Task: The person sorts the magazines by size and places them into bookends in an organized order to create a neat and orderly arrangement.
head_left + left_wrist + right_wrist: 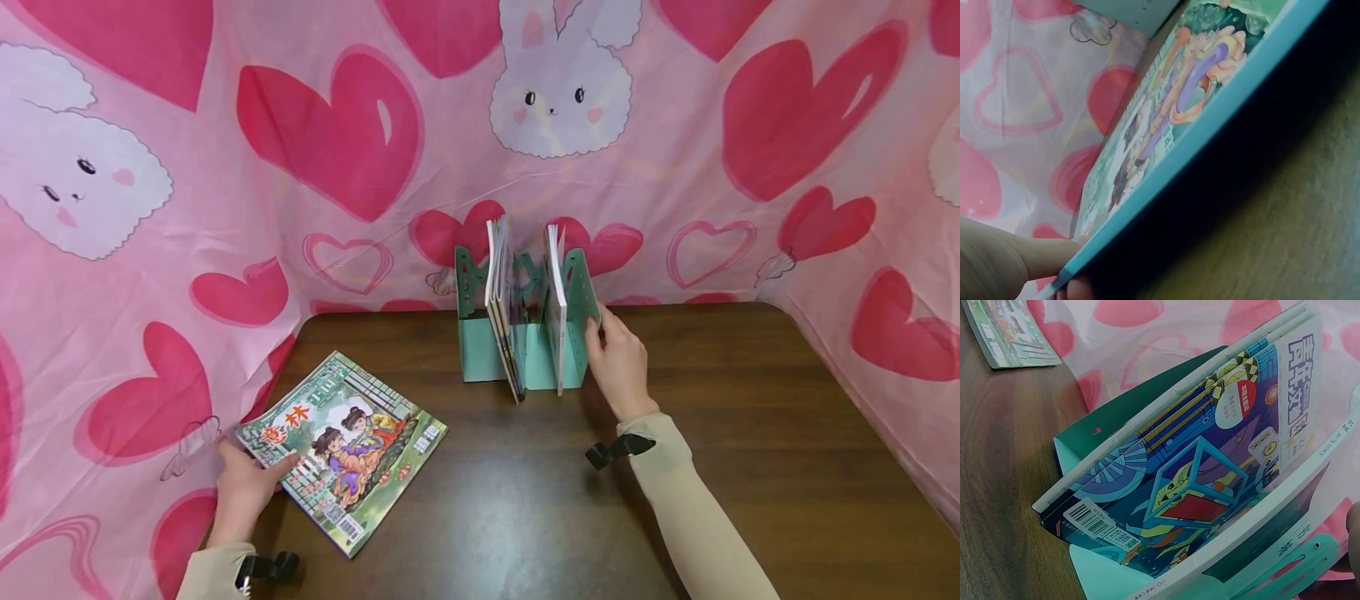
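My left hand [246, 487] pinches the left corner of a magazine [352, 450] with two cartoon figures on its cover. The thumb [1047, 255] lies on the cover and fingertips show under the edge; in the left wrist view the magazine is tilted, with this edge above the table. My right hand [621, 362] grips the right side panel of a mint-green book stand [480, 350] at the back of the table. Several magazines [1172, 481] lean upright in the stand's left part. A thin white-spined magazine [557, 308] stands near the right panel.
The brown wooden table [510, 508] is bordered behind and at the sides by a pink cloth [457, 133] with hearts and rabbits. The cloth stands close behind the book stand. Black straps [621, 450] circle both wrists.
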The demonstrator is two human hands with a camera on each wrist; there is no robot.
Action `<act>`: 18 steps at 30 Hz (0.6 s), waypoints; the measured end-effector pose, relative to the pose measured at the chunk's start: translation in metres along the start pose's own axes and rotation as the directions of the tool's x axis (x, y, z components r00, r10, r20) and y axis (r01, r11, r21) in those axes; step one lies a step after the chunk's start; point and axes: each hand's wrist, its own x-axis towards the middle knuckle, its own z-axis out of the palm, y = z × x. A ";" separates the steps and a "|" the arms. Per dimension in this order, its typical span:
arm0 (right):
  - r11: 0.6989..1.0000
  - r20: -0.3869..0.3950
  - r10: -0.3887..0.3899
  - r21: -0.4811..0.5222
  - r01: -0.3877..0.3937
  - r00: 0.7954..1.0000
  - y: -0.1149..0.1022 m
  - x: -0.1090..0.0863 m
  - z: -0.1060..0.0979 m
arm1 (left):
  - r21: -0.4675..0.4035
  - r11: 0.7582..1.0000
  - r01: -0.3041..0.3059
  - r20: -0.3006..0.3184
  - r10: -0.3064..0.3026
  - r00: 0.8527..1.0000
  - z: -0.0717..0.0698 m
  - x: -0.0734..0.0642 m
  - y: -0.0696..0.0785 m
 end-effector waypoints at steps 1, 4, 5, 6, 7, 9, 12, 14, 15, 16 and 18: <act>1.000 0.000 0.001 0.001 -0.001 1.000 0.000 0.000 0.000 | 0.011 1.000 0.005 -0.002 -0.005 1.000 0.000 0.000 0.000; 1.000 0.001 0.002 0.004 -0.002 1.000 0.000 0.000 0.000 | 0.022 1.000 -0.003 0.016 0.003 1.000 -0.001 0.001 0.000; 1.000 0.001 0.000 0.004 0.000 1.000 0.000 0.000 0.000 | 0.004 1.000 -0.002 0.027 0.002 1.000 -0.001 0.001 0.000; 1.000 0.001 -0.001 0.005 0.001 1.000 0.000 0.000 0.000 | -0.024 1.000 0.000 0.049 0.002 0.999 -0.001 0.001 0.000; 1.000 -0.001 -0.002 0.003 0.002 1.000 0.001 0.000 0.000 | -0.066 0.998 0.003 0.069 0.001 0.998 0.000 0.002 0.000; 1.000 -0.003 -0.003 0.001 0.003 1.000 0.001 0.000 0.000 | -0.210 0.977 0.042 0.134 -0.014 0.991 0.000 0.003 0.000; 1.000 -0.008 -0.007 -0.003 0.007 1.000 0.002 0.000 0.000 | -0.393 0.912 0.116 0.212 -0.033 0.977 0.003 0.005 0.002; 1.000 -0.012 -0.009 -0.005 0.009 1.000 0.003 0.000 0.000 | -0.493 0.854 0.167 0.261 -0.038 0.965 0.004 0.005 0.004; 1.000 -0.014 -0.010 -0.006 0.010 1.000 0.003 0.000 0.000 | -0.526 0.829 0.188 0.281 -0.040 0.959 0.004 0.006 0.006; 1.000 -0.016 -0.013 -0.006 0.012 1.000 0.003 0.000 0.000 | -0.555 0.806 0.208 0.302 -0.038 0.953 0.004 0.007 0.007; 1.000 -0.020 -0.018 -0.007 0.018 1.000 0.003 0.000 0.000 | -0.596 0.760 0.260 0.344 -0.052 0.938 0.004 0.006 0.010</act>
